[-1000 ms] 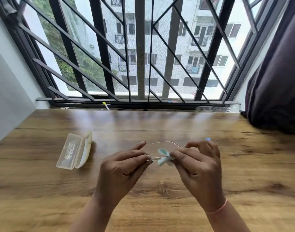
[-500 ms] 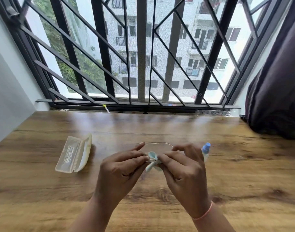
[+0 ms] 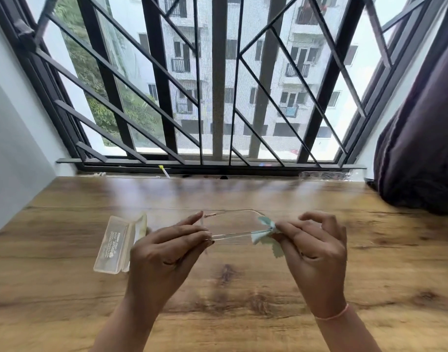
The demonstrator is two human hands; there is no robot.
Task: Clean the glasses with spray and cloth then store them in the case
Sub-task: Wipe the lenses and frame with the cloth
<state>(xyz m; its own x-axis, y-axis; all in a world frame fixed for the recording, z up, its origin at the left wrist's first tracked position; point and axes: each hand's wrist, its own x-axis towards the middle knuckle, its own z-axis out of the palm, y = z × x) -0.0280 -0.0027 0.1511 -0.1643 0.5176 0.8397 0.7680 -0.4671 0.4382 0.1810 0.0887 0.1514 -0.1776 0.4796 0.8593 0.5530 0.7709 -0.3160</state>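
Clear, thin-framed glasses (image 3: 233, 224) hang above the wooden table (image 3: 243, 194) between both hands. My left hand (image 3: 167, 255) pinches the left end of the frame. At the right end, my right hand (image 3: 314, 250) pinches a small pale blue-green cloth (image 3: 264, 236) around the frame. A translucent glasses case (image 3: 116, 246) lies open on the table, just left of my left hand. The spray bottle is hidden behind my right hand.
A barred window (image 3: 217, 97) with a dark sill runs along the table's far edge. A dark curtain (image 3: 421, 138) hangs at the right, reaching the table's back corner. A grey wall (image 3: 12, 138) closes the left side.
My right hand has slid the cloth rightward along the frame, from next to my left hand to the far right end. The spray bottle is now covered by my right hand.
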